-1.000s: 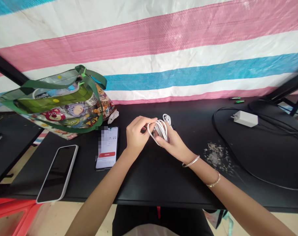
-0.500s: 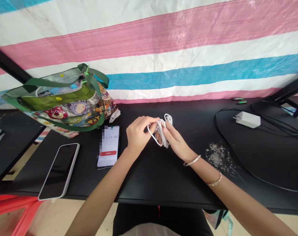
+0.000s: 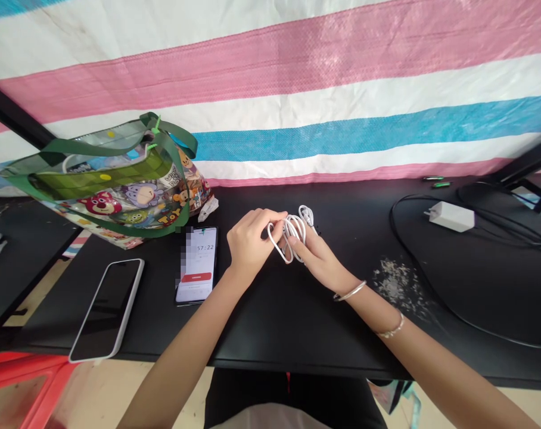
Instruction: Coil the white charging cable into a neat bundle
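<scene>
A white cable, wound into several loose loops, is held between my two hands above the black table. My left hand pinches the loops from the left, thumb and fingertips closed on them. From the right, my right hand grips the coil, its thumb across the front and its other fingers partly hidden behind. A smaller bunch of the same white cable sticks out above my right fingers. A lit phone lies on the table left of my left hand.
A dark-screened phone in a pale case lies at the table's front left. Behind it stands a cartoon-print bag with green handles. On the right are a white power adapter, a black cable and scattered pale crumbs.
My right thumb has shifted down and left across the coil, and the loops now spread slightly wider. My left hand stays pinched on the cable, almost in place.
</scene>
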Action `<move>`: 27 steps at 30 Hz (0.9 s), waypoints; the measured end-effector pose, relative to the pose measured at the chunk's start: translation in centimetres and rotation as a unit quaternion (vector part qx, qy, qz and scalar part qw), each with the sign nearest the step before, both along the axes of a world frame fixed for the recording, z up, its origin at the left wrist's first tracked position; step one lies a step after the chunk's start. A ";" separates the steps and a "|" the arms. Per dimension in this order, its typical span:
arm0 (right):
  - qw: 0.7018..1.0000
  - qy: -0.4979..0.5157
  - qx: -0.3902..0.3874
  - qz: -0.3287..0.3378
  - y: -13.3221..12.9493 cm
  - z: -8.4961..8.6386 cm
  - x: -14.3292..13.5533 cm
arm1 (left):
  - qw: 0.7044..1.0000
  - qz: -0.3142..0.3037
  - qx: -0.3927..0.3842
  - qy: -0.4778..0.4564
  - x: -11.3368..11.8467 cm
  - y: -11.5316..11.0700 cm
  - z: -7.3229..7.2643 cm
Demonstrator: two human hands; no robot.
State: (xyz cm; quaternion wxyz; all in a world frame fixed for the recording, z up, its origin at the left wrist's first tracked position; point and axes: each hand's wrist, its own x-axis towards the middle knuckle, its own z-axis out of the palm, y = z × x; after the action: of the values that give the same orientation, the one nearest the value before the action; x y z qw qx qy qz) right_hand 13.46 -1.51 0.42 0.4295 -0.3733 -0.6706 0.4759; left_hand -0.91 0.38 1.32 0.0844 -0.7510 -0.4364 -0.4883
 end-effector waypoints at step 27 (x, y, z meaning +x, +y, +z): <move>0.998 -0.029 0.049 0.007 0.2 0.3 0.3 | 0.996 -0.050 -0.046 -0.060 -0.2 0.3 -0.1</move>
State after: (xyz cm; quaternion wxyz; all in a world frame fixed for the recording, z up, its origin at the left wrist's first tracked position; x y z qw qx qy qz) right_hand 13.71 -1.33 0.73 0.4242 -0.3609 -0.7080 0.4342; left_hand -1.08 0.67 1.26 -0.0009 -0.7440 -0.4246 -0.5159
